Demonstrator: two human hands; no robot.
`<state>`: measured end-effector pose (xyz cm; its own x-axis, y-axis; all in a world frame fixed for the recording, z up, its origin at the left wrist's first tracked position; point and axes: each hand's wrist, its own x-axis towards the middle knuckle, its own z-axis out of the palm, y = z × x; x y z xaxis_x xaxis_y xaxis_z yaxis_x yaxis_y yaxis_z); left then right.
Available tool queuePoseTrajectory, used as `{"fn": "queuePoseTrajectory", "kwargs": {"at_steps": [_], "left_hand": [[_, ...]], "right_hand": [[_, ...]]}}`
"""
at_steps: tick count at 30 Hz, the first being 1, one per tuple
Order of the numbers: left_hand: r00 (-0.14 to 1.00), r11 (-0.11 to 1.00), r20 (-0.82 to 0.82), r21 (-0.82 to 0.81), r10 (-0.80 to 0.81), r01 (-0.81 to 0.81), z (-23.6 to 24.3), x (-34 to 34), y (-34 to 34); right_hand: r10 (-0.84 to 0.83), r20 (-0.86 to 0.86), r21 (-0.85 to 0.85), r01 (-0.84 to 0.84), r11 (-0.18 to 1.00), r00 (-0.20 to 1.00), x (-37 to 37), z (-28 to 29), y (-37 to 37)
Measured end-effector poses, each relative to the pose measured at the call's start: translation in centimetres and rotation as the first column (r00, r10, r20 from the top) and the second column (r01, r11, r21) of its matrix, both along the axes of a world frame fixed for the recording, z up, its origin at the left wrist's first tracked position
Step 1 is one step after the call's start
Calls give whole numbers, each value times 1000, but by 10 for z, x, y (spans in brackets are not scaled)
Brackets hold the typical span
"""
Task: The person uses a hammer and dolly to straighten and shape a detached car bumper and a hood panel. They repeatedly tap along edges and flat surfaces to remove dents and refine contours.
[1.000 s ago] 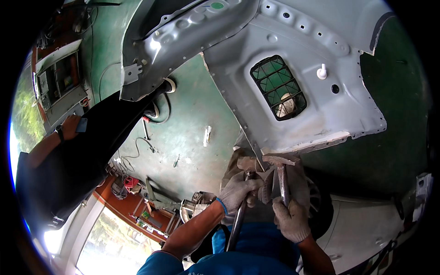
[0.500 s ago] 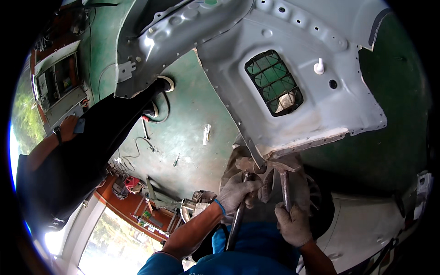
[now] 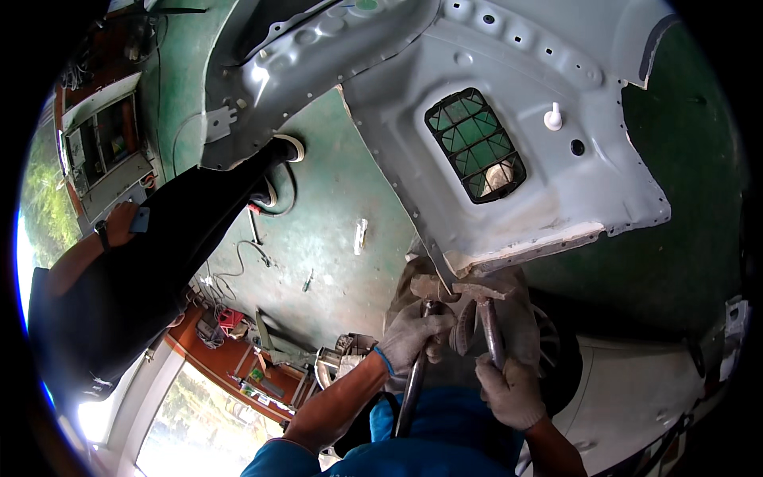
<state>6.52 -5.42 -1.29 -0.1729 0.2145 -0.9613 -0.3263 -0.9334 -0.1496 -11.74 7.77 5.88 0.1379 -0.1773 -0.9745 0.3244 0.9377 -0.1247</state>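
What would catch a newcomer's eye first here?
A big grey metal panel across the upper picture, its opening crossed by a black grille. Just below its lowest corner, the gloved left hand and right hand each hold a hammer. A person in black stands at left.

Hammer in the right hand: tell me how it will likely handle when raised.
The hammer in the right hand is probably top-heavy, since its broad head sits at the end of a slim shaft. That shaft looks straight and smooth, so it should be stiff, and perhaps a little slippery to grip.
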Motion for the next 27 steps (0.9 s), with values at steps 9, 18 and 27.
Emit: {"fn": "queuePoseTrajectory", "kwargs": {"at_steps": [9,18,27], "left_hand": [[998,999,-43,25,47,-46,-5,-2,2],[994,993,-14,53,108,-107,-4,-10,1],[994,992,-21,73,106,-104,-9,-8,-3]], "right_hand": [[100,-11,-126,-101,987,995,4,-1,12],[-38,4,-18,38,999,999,-13,2,2],[-157,-100,-32,155,987,982,-17,11,2]]}}
